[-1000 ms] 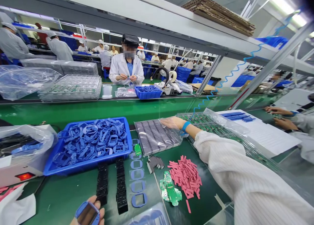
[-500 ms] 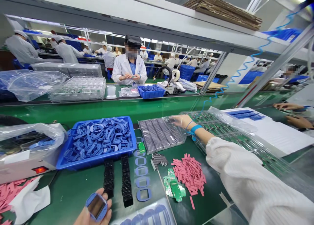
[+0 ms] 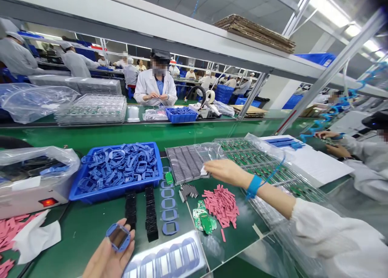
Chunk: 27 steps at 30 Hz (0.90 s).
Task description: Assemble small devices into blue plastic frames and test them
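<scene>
My left hand [image 3: 107, 251] at the bottom edge holds a blue rubber frame [image 3: 118, 237] around a dark glass pane. My right hand [image 3: 226, 173], with a blue wrist strap [image 3: 254, 187], reaches over the green bench. Its fingertips touch the edge of clear film [image 3: 209, 150] lying on a tray of grey metal strips [image 3: 184, 162]. Close by are pink strips [image 3: 221, 205], green circuit boards [image 3: 203, 221], a row of blue gaskets [image 3: 168, 205] and black stacks [image 3: 150, 215]. A blue bin [image 3: 117, 193] of gaskets stands left of the tray.
A tray of circuit boards [image 3: 251, 160] and a white sheet [image 3: 315, 160] lie to the right. A co-worker's hands [image 3: 332, 144] work at the far right. A white machine [image 3: 36, 195] stands at the left. Another person [image 3: 154, 85] works across the green conveyor [image 3: 182, 134].
My right hand has moved toward me, from on top of the film-covered tray to its near edge. My left hand still holds the blue-framed piece.
</scene>
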### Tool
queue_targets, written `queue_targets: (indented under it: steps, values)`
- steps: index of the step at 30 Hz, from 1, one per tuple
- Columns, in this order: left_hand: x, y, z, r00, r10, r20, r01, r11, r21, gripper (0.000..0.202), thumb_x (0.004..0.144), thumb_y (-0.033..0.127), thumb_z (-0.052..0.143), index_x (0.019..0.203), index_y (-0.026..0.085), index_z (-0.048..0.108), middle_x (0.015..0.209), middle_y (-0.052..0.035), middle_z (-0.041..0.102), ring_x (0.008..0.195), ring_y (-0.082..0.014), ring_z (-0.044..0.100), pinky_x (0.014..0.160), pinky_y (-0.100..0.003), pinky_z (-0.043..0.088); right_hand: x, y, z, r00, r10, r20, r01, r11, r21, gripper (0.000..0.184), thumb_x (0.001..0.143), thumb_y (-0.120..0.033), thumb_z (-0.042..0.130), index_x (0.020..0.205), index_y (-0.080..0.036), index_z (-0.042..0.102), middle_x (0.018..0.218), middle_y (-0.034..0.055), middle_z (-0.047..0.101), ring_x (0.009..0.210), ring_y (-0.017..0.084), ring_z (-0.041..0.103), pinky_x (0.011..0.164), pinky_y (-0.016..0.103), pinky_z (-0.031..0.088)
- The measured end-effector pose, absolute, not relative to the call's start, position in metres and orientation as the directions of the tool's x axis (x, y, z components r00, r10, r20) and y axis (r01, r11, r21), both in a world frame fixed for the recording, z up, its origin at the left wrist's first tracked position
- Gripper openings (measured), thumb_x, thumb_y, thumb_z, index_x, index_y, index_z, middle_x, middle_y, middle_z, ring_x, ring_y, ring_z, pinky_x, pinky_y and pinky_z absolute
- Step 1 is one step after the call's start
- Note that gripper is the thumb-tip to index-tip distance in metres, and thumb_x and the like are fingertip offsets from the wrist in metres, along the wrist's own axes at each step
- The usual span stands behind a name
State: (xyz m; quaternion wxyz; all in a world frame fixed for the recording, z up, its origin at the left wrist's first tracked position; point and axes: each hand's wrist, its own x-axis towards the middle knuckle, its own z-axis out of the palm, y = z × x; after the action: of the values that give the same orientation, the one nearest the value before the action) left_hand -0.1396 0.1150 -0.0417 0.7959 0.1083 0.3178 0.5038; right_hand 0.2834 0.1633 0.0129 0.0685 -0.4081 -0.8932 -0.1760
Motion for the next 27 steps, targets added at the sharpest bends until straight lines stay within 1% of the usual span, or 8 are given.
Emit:
queue_targets:
  steps: [4, 7, 10, 15, 18, 21, 25, 27]
  values:
    - [-0.139, 0.112, -0.035, 0.288, 0.868, -0.404, -0.732, 0.472, 0.492, 0.018, 0.073, 0.022, 0.072, 0.091, 0.023, 0.076, 0.089, -0.0038, 0.079, 0.084, -0.0212, 0.073, 0.075, -0.023, 0.059, 0.254, 0.159, -0.008, -0.81, 0.575, 0.114, 0.585, 0.779, 0.226, 0.02, 0.092, -0.017, 0.048, 0.108, -0.017, 0.06, 0.11, 0.0069, 0.065, 0.105, 0.017, 0.06, 0.085, 0.033, 0.053]
    - [-0.138, 0.11, -0.032, 0.268, 0.872, -0.41, -0.728, 0.461, 0.507, 0.021, 0.072, 0.023, 0.073, 0.092, 0.022, 0.075, 0.091, -0.0049, 0.078, 0.084, -0.0211, 0.072, 0.076, -0.023, 0.059, 0.251, 0.162, -0.012, -0.839, 0.54, 0.065, 0.541, 0.817, 0.199, 0.02, 0.091, -0.02, 0.053, 0.11, -0.015, 0.058, 0.115, 0.0073, 0.06, 0.105, 0.019, 0.059, 0.086, 0.039, 0.052]
    - [-0.138, 0.11, -0.035, 0.254, 0.875, -0.413, -0.734, 0.453, 0.507, 0.023, 0.07, 0.023, 0.075, 0.093, 0.022, 0.075, 0.09, -0.0047, 0.078, 0.083, -0.0213, 0.073, 0.074, -0.023, 0.059, 0.251, 0.165, -0.01, -0.843, 0.537, 0.036, 0.535, 0.83, 0.159, 0.022, 0.091, -0.024, 0.054, 0.112, -0.016, 0.057, 0.117, 0.0073, 0.058, 0.104, 0.019, 0.059, 0.087, 0.04, 0.051]
    - [-0.137, 0.112, -0.04, 0.278, 0.88, -0.385, -0.753, 0.448, 0.481, 0.02, 0.073, 0.023, 0.072, 0.094, 0.024, 0.075, 0.09, -0.0033, 0.079, 0.083, -0.0201, 0.073, 0.075, -0.021, 0.058, 0.248, 0.167, -0.007, -0.83, 0.557, 0.026, 0.557, 0.827, 0.078, 0.023, 0.091, -0.029, 0.052, 0.111, -0.018, 0.057, 0.117, 0.0073, 0.058, 0.099, 0.018, 0.06, 0.085, 0.039, 0.051]
    - [-0.137, 0.112, -0.038, 0.302, 0.883, -0.358, -0.753, 0.452, 0.478, 0.017, 0.074, 0.023, 0.071, 0.091, 0.023, 0.075, 0.088, -0.0024, 0.079, 0.081, -0.0193, 0.073, 0.074, -0.02, 0.058, 0.244, 0.166, -0.009, -0.823, 0.568, 0.026, 0.568, 0.822, 0.031, 0.023, 0.091, -0.026, 0.053, 0.112, -0.017, 0.057, 0.116, 0.0072, 0.058, 0.101, 0.019, 0.059, 0.085, 0.04, 0.051]
    - [-0.138, 0.111, -0.037, 0.277, 0.879, -0.388, -0.751, 0.449, 0.484, 0.019, 0.074, 0.024, 0.071, 0.093, 0.023, 0.075, 0.091, -0.0031, 0.078, 0.084, -0.0198, 0.073, 0.075, -0.021, 0.058, 0.242, 0.164, -0.014, -0.796, 0.604, 0.038, 0.603, 0.797, -0.016, 0.024, 0.092, -0.024, 0.052, 0.115, -0.016, 0.055, 0.117, 0.0076, 0.058, 0.102, 0.019, 0.059, 0.086, 0.04, 0.052]
    - [-0.138, 0.11, -0.04, 0.279, 0.876, -0.392, -0.764, 0.45, 0.463, 0.039, 0.076, 0.022, 0.069, 0.114, 0.026, 0.066, 0.091, -0.003, 0.078, 0.086, -0.0202, 0.072, 0.075, -0.022, 0.058, 0.243, 0.161, -0.019, -0.702, 0.707, 0.082, 0.701, 0.707, -0.09, 0.028, 0.092, -0.026, 0.051, 0.118, -0.017, 0.053, 0.118, 0.0081, 0.058, 0.102, 0.019, 0.06, 0.085, 0.04, 0.052]
    - [-0.138, 0.11, -0.041, 0.285, 0.878, -0.385, -0.769, 0.449, 0.455, 0.042, 0.077, 0.021, 0.067, 0.119, 0.027, 0.063, 0.091, -0.0029, 0.078, 0.086, -0.0202, 0.072, 0.076, -0.022, 0.058, 0.245, 0.157, -0.021, -0.615, 0.78, 0.112, 0.769, 0.625, -0.131, 0.03, 0.092, -0.029, 0.051, 0.119, -0.016, 0.052, 0.115, 0.0079, 0.059, 0.097, 0.019, 0.061, 0.082, 0.039, 0.053]
